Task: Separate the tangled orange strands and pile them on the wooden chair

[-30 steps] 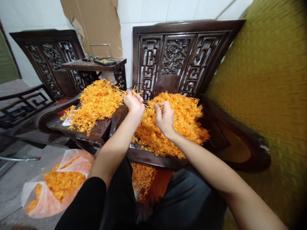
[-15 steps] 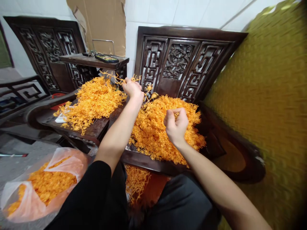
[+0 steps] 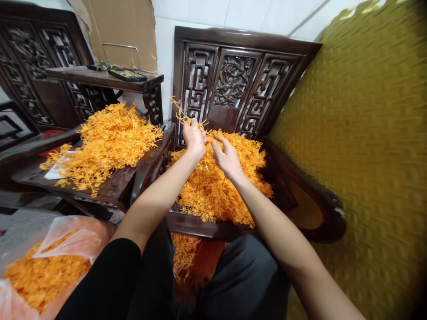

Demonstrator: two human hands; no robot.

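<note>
My left hand (image 3: pixel 195 138) is closed around an orange branched sprig (image 3: pixel 181 111), whose thin twigs stick out above and beside the fingers. Close to its right is my right hand (image 3: pixel 228 159), thumb and fingers apart, with nothing visible in it. Both hands are over a large heap of orange sprigs (image 3: pixel 213 191) piled on a dark wooden chair seat (image 3: pixel 203 226). Part of that heap is hidden behind my hands and forearms.
Another orange heap (image 3: pixel 113 142) lies on the dark wooden seat to the left. A plastic bag (image 3: pixel 95 240) of small orange pieces stands on the floor. Bare orange stems (image 3: pixel 185 255) are below the chair. A phone (image 3: pixel 126 74) lies on a side table; a yellow-green woven panel (image 3: pixel 367 133) stands right.
My left hand has come down and nearer to the right hand, still with the sprig. The right hand has moved up and left, and its pinched fingers have parted. The view has shifted right.
</note>
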